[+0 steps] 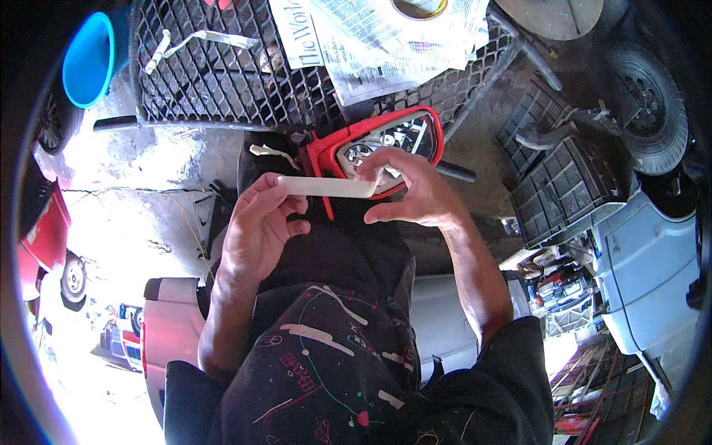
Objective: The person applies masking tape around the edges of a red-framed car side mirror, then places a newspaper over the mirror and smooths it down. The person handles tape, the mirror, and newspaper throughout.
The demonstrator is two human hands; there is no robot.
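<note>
A short strip of cream masking tape [330, 187] is stretched level in front of me. My left hand [261, 215] pinches its left end between thumb and fingers. At the strip's right end, my right hand [415, 189] has its thumb and fingers spread in a curve. Its fingertips are close to the tape; whether they touch it I cannot tell. Just behind both hands, a red car side mirror [320, 153] rests over my legs, its glass partly covered by my right hand. A loose bit of tape [273, 153] clings beside the mirror's left end.
A black metal mesh table [193, 89] stands ahead, carrying newspaper sheets [386, 63], a roll of tape [420, 15] and a crumpled tape strip [211, 35]. A blue bucket [89, 63] is far left. Black plastic crates [567, 193] and a wheel [647, 107] are at right.
</note>
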